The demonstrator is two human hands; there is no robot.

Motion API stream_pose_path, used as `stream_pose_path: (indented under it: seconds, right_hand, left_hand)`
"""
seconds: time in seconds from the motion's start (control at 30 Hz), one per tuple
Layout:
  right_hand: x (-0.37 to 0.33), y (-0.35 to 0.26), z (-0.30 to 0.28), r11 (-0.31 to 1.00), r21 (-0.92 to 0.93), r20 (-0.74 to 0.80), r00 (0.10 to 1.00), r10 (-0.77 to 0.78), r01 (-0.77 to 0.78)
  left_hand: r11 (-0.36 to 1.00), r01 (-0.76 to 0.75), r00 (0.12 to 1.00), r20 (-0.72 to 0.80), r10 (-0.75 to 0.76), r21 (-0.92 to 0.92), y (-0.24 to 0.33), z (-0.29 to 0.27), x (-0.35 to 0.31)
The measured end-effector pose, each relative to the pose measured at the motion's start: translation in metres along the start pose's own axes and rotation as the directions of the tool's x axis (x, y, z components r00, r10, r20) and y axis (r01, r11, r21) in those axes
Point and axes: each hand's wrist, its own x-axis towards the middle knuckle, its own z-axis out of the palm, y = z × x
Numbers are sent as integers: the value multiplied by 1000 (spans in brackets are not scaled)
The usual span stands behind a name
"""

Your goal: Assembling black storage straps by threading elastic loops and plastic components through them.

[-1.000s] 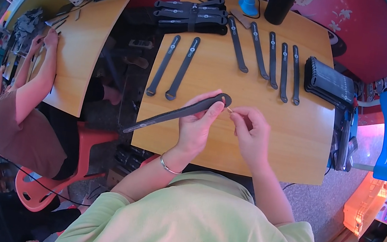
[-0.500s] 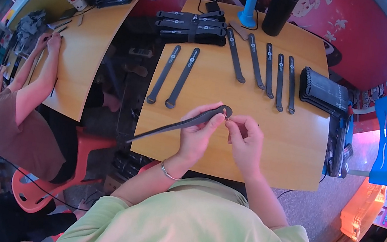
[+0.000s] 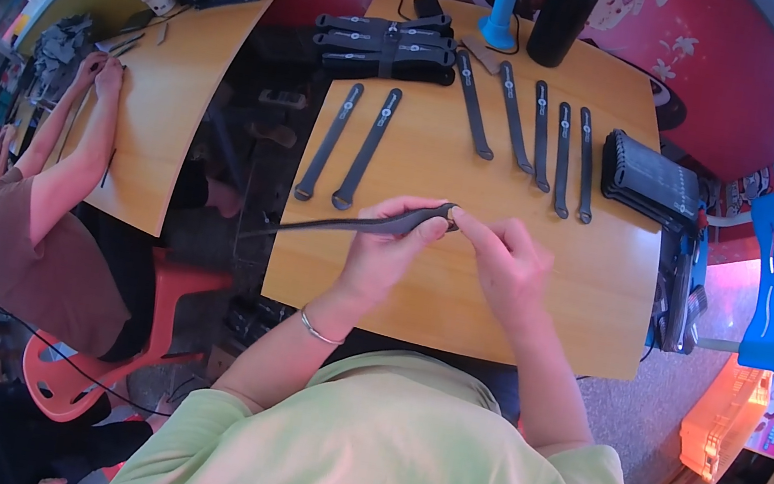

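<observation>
A black strap (image 3: 349,224) lies across my left hand (image 3: 385,254), which is closed on it near its rounded end, thumb on top. The rest of the strap sticks out to the left past the table edge. At the rounded end a tiny brass-coloured piece shows. My right hand (image 3: 513,267) has its fingers curled, with the fingertips pressed on that end; its thumb is mostly hidden. Beyond my hands lie similar straps: two on the left, one of them a flat strap (image 3: 367,150), and several on the right, among them a slanted strap (image 3: 474,106).
A banded bundle of straps (image 3: 353,42) sits at the back left of the table (image 3: 459,299). Behind are a blue fan (image 3: 502,2) and a black cylinder (image 3: 564,17). A black stack (image 3: 650,179) lies at the right edge. A person (image 3: 52,245) works at the left table.
The strap in my left hand has swung closer to level. My right hand has moved from a pinch beside the strap's end to pressing on it.
</observation>
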Motion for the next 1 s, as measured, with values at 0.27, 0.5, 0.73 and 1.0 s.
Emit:
stream_pose_path:
  seconds: [0.27,0.5,0.73,1.0]
  right_hand:
    - [-8,-8,3,990,45,89,987,132,-136]
    - [-10,-27,7,850,257,97,887,451,-460]
    - [-11,-27,10,821,295,80,869,488,-488]
    - [-12,-24,10,896,168,6,910,416,-411]
  left_hand:
    - [956,294,944,159,-289,-11,-2,-18,14]
    - [993,-85,993,-92,77,-81,-34,11,0]
    - [881,-259,962,25,272,396,-37,4,-2]
    - [825,-375,926,130,355,422,-38,-1,2]
